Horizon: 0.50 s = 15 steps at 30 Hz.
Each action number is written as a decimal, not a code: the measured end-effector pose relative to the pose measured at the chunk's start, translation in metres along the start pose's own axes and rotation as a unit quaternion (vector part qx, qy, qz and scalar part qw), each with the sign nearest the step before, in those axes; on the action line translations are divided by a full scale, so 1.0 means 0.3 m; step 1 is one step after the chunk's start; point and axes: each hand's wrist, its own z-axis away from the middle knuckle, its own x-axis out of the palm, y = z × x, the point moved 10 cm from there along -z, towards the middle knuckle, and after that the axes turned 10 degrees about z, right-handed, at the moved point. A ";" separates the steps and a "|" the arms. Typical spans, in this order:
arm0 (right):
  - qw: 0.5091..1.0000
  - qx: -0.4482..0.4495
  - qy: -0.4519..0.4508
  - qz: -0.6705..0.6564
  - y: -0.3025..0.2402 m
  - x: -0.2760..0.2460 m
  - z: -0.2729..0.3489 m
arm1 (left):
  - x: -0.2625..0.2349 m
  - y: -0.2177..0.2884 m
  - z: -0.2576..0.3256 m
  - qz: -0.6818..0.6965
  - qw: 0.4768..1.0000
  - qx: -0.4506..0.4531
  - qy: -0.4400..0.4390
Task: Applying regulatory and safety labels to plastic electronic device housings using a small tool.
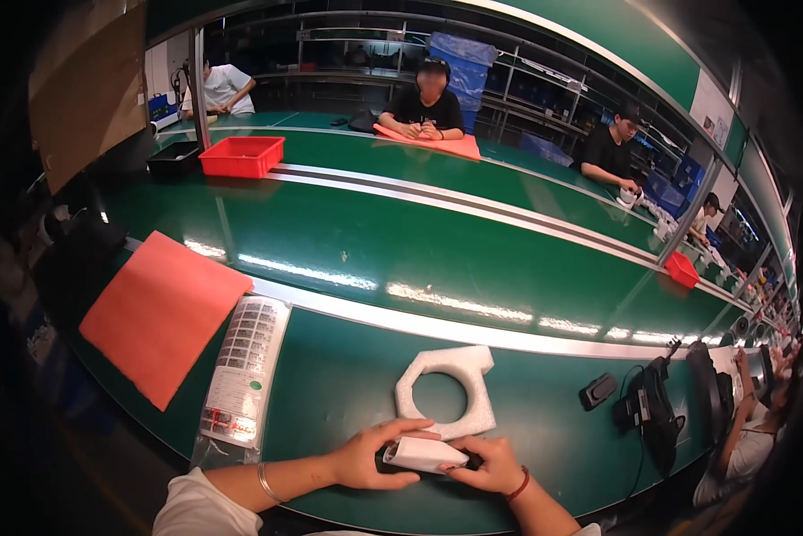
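Note:
Near the front edge of the green bench, both my hands are at a small white box-like piece (426,454) with a dark gap at its left end. My left hand (370,457) curves round its left side, fingers over the far edge and thumb along the near one. At the opposite end, my right hand (491,466) grips it between thumb and fingers. Just beyond lies a white foam block (485,393) with a large round hole, its near edge partly hidden by my left fingers. Whether the small piece is folded card or plastic I cannot tell.
Left of my hands lie a printed label sheet in a clear bag (248,366) and an orange mat (164,313). A small black device (598,391) and a black bag (651,411) sit to the right. Red bins (242,157) and seated people are beyond the metal rails.

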 end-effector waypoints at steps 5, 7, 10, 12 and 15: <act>0.997 0.049 0.019 -0.060 0.048 0.003 0.027 | -0.002 -0.002 0.006 0.071 0.997 0.007 0.025; 0.994 0.069 0.049 -0.072 0.074 -0.019 0.038 | -0.015 -0.029 0.012 0.078 0.996 -0.012 0.037; 0.989 0.079 0.074 -0.100 0.074 -0.029 0.039 | -0.031 -0.045 0.013 0.093 0.994 -0.033 0.050; 0.989 0.077 0.078 -0.094 0.068 -0.032 0.041 | -0.030 -0.056 0.010 0.104 0.993 -0.030 0.049; 0.990 0.069 0.090 -0.081 0.062 -0.038 0.044 | -0.022 -0.074 0.016 0.051 0.997 -0.033 0.036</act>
